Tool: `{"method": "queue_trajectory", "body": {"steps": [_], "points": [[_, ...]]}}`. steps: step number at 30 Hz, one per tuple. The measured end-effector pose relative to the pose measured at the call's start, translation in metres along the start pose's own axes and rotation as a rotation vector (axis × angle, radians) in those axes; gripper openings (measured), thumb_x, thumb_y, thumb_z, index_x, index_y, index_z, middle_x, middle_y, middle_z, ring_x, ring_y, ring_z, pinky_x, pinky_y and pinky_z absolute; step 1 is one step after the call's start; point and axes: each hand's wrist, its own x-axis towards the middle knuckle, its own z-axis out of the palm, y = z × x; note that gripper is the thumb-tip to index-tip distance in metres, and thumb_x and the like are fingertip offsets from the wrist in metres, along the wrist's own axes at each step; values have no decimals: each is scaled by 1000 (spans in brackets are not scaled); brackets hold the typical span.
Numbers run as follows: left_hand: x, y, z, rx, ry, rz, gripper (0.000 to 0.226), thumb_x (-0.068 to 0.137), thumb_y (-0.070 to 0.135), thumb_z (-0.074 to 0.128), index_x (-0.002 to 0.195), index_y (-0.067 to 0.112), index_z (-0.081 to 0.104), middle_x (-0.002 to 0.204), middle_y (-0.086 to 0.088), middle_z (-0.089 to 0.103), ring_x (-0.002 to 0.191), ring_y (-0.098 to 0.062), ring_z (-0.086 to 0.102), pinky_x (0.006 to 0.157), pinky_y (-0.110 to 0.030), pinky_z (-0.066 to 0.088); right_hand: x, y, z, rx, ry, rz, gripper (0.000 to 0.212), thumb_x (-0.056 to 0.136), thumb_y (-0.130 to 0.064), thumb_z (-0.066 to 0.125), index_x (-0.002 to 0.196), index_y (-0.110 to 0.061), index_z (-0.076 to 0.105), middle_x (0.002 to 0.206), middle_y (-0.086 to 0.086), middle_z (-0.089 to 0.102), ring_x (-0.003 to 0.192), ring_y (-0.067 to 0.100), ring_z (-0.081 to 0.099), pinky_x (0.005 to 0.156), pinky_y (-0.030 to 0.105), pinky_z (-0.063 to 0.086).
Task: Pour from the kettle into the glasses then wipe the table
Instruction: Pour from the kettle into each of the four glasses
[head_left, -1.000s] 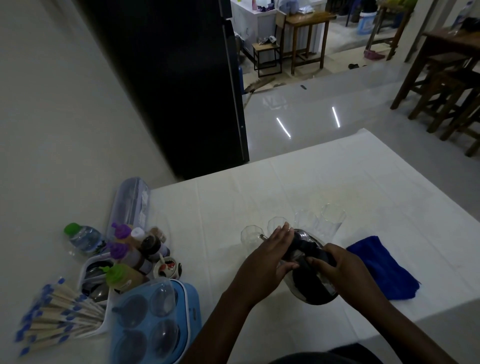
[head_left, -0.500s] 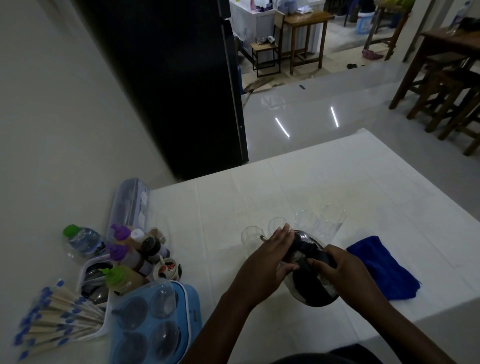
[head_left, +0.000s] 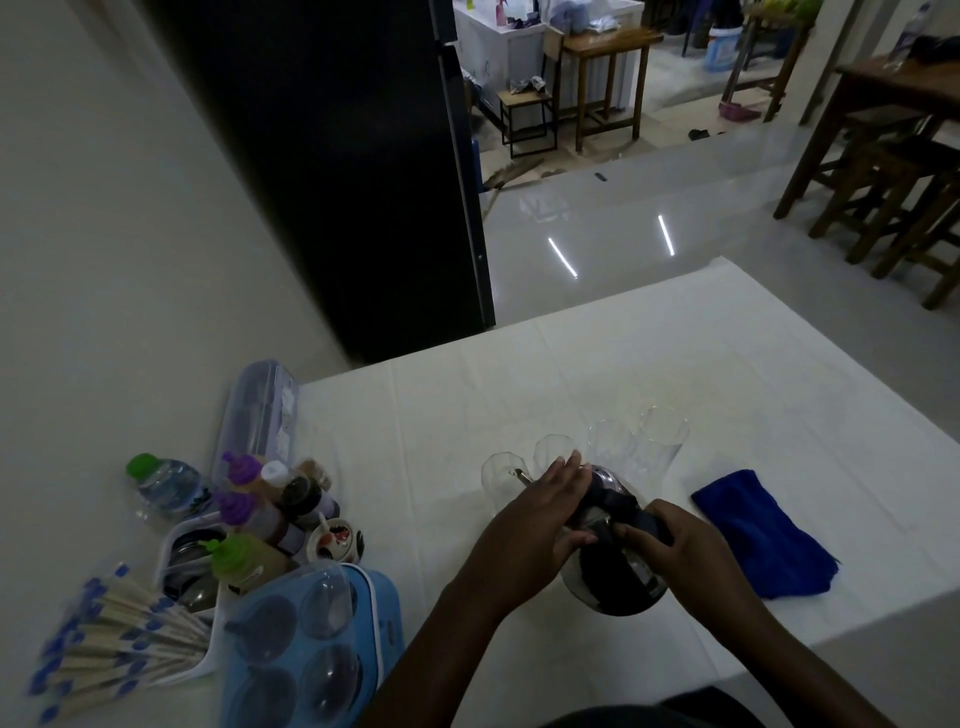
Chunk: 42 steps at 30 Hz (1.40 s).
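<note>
A shiny metal kettle (head_left: 615, 577) with a black handle is tilted to the left, its spout reaching over the leftmost glass (head_left: 497, 474). My right hand (head_left: 680, 545) grips the black handle. My left hand (head_left: 535, 525) lies flat on the kettle's lid and side, fingers stretched forward. Three more clear glasses stand in a row behind the kettle: a second glass (head_left: 553, 452), a third glass (head_left: 608, 447) and the tallest glass (head_left: 662, 441) at the right. A blue cloth (head_left: 763, 535) lies crumpled on the white table (head_left: 675, 353), right of the kettle.
At the left stand a water bottle (head_left: 166, 486), sauce bottles (head_left: 244, 514), a white tub (head_left: 179, 551) of cutlery, a bundle of wrapped chopsticks (head_left: 114, 649), a blue tray (head_left: 311, 639) with upturned glasses and a clear long box (head_left: 257, 415). A black fridge (head_left: 337, 171) stands behind the table.
Both hands and the kettle stay almost where they were; the kettle keeps its tilt over the leftmost glass. Only the camera has shifted slightly.
</note>
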Motion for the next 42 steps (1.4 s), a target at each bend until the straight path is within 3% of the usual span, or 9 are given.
{"method": "queue_trajectory", "body": {"steps": [21, 27, 42], "points": [[26, 23, 1, 16, -17, 88, 64, 93, 25, 56, 147, 19, 21, 158, 1, 12, 144, -9, 3, 112, -26, 17, -6, 15, -18, 104, 72, 15, 18, 84, -24, 64, 69, -22, 54, 61, 1, 58, 57, 12, 53, 50, 21, 39], [42, 31, 10, -23, -35, 68, 64, 94, 24, 55, 147, 19, 20, 158, 2, 11, 144, -10, 4, 114, -29, 18, 3, 22, -32, 47, 71, 45, 11, 85, -27, 62, 77, -19, 59, 70, 2, 65, 64, 11, 61, 51, 19, 44], [53, 28, 21, -97, -20, 17, 64, 94, 28, 55, 147, 21, 20, 156, 9, 9, 143, -4, 4, 113, -24, 18, 16, 18, -49, -14, 39, 45, 14, 85, -27, 62, 72, -27, 56, 64, -3, 62, 57, 6, 58, 46, 15, 39]]}}
